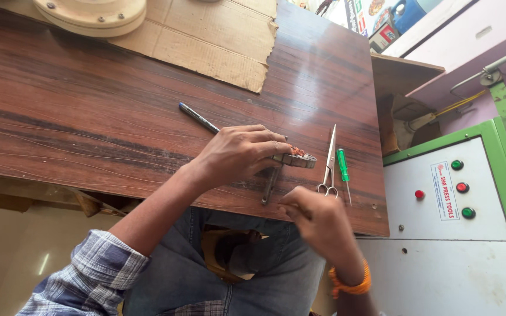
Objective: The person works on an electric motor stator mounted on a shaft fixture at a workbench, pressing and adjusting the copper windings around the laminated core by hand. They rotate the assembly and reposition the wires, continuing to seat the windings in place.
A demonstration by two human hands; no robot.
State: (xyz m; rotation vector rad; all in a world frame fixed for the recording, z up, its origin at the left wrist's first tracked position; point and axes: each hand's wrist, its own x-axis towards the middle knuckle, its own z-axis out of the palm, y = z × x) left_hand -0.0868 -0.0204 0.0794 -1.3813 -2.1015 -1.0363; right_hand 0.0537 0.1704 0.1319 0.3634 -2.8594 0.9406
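While hands [238, 155] work, scissors [328, 165] and screwdriver [343, 168] lie beside them

Workshop corner in daylight.
A dark wooden table [89, 117] carried cardboard [206, 41] at twelve o'clock; a green-framed control cabinet [440, 234] stood at four.
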